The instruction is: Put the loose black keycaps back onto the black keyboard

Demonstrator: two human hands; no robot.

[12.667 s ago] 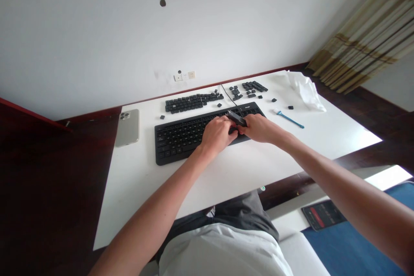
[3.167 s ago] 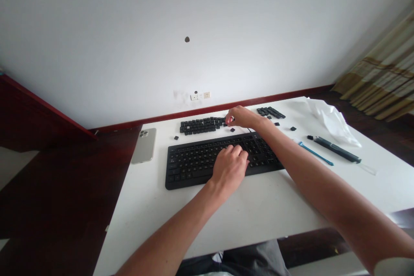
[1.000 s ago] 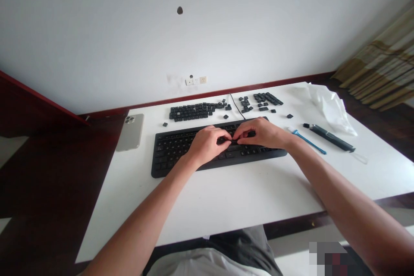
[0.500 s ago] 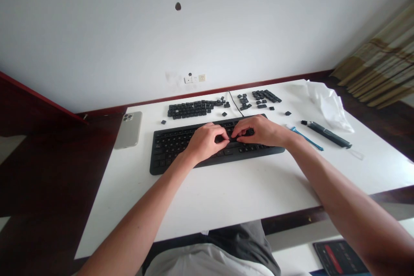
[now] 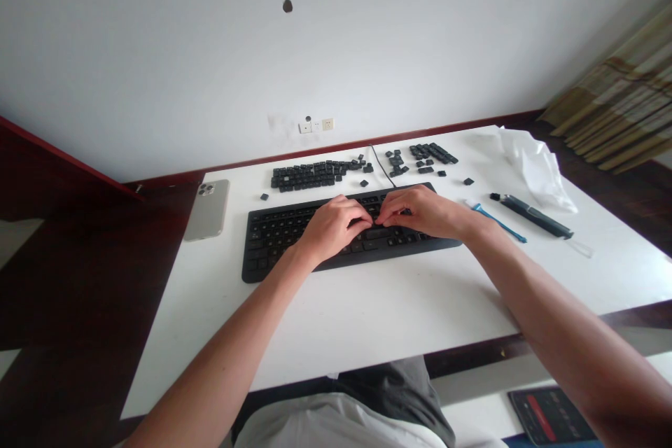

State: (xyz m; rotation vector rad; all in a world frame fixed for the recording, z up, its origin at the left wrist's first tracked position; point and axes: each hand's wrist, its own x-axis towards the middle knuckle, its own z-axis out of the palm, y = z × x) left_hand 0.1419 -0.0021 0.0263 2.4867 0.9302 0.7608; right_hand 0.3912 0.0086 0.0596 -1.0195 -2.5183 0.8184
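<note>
A black keyboard [image 5: 273, 238] lies slightly angled on the white table, its cable running toward the wall. Both hands work over its right-of-centre part with their fingertips almost meeting. My left hand [image 5: 339, 225] has thumb and fingers pinched together at the keys. My right hand [image 5: 417, 211] pinches close beside it from the other side. Whatever sits between the fingertips is too small and too covered to make out. Loose black keycaps [image 5: 307, 176] stand in rows behind the keyboard, and more keycaps [image 5: 433, 153] lie grouped at the back right.
A phone [image 5: 207, 210] lies face down on the left of the white table [image 5: 336, 322]. To the right are a blue-handled brush [image 5: 501, 222], a dark slim tool [image 5: 538, 217] with a wire loop, and a crumpled white plastic bag [image 5: 538, 171]. Single keycaps are scattered between.
My left fingertips have shifted slightly and the thumb has closed up toward the fingers. My right fingertips have moved a little to the left. The keyboard stays put.
</note>
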